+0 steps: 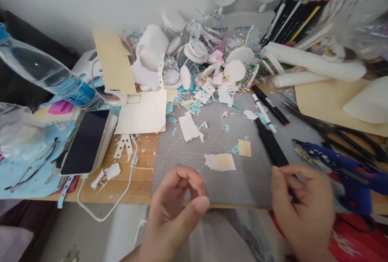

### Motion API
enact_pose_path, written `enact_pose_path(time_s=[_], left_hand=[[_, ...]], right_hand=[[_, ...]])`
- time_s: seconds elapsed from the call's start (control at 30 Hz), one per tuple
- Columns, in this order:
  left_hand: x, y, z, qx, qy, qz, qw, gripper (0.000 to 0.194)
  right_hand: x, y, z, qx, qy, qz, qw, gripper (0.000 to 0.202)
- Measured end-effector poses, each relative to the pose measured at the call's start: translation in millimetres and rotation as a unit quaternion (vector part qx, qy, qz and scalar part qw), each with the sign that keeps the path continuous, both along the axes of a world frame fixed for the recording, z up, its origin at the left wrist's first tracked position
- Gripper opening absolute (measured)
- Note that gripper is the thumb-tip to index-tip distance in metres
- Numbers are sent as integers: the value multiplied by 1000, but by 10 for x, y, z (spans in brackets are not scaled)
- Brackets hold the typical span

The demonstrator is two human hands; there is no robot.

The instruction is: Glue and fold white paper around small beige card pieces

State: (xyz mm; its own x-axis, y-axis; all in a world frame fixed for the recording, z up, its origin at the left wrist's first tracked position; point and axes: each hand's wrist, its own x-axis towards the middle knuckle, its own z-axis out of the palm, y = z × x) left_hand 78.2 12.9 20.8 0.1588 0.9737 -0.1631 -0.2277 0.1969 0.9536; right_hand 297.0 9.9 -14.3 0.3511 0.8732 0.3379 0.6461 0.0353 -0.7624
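Note:
My left hand hovers at the mat's front edge, its fingers curved and a gap showing between thumb and fingertips; I see nothing in it. With thumb and forefinger, my right hand pinches the near end of a slim flat black tool, whose exact kind I cannot make out. That tool lies slanted over the grey cutting mat. Between the hands rest a torn white paper piece with a yellowish middle and a small tan paper square. A white pen and a black marker lie beyond the tool.
A blue glue gun and black-handled scissors are at the right. White discs and paper scraps crowd the back. On the left are a phone with a white cable, a tilted water bottle and a cream card.

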Motion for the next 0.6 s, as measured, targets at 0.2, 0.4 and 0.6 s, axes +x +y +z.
enact_pose_path(time_s=[0.2, 0.4, 0.6], left_hand=[[46, 258, -314, 251, 505, -46, 824, 34], [185, 411, -402, 211, 575, -72, 787, 12], [212, 430, -296, 131, 399, -57, 906, 12]], right_hand=[[-51, 40, -200, -36, -71, 65, 995, 13], [-59, 115, -286, -47, -125, 135, 982, 12], [-52, 138, -214, -75, -11, 143, 987, 17]])
